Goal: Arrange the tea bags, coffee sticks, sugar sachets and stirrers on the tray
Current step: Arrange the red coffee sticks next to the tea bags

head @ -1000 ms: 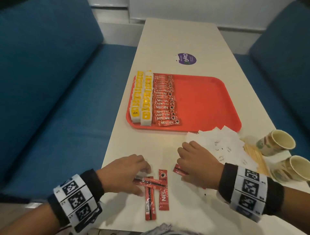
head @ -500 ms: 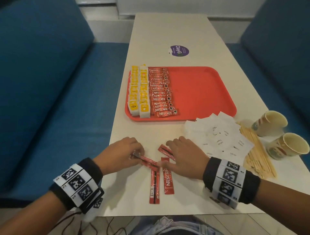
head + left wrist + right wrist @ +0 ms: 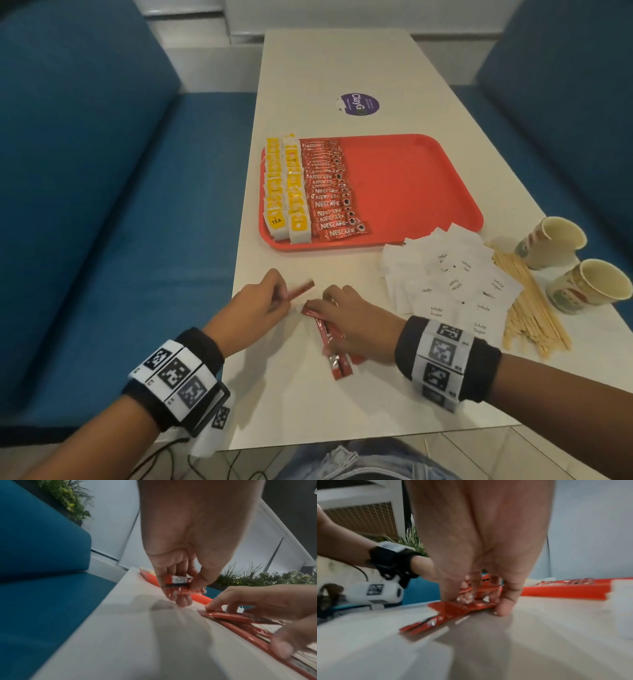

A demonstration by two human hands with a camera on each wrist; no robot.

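My left hand pinches one red coffee stick by its end, just above the table; the left wrist view shows the stick between thumb and fingers. My right hand lies over several loose coffee sticks on the table, fingers and thumb curled round them. The red tray carries two rows of yellow tea bags and a row of coffee sticks along its left side. White sugar sachets and wooden stirrers lie off the tray to the right.
Two paper cups stand at the table's right edge beside the stirrers. A purple sticker sits beyond the tray. Blue benches flank the narrow table. The tray's right half is bare.
My left hand has lifted one stick off the table and carried it forward. My right hand has drawn the other sticks together under its fingers.
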